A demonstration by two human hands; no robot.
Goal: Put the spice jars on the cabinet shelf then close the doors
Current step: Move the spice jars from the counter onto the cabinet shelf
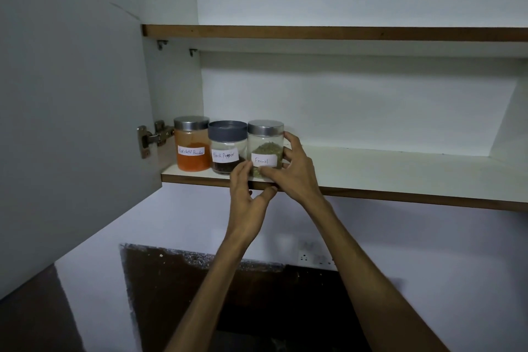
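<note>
Three labelled glass spice jars stand upright at the lower cabinet shelf's (400, 168) left front edge. Rightmost: steel-lidded clear fennel jar (265, 148). Right hand (294, 171) wraps its right side; left hand (247, 197), grip loose, fingertips at its lower-left base.

Three jars (227, 147) stand side by side at the shelf's (371, 171) left end.

Both bare arms are stretched up and forward, coming in from the bottom and angling toward each other. The right hand (297, 170) is cupped with its fingers curled around the fennel jar (265, 148), thumb across the front. The left hand (248, 197) sits lower, fingers loosely spread, fingertips at the jar's lower left, thumb pointing right.
</note>
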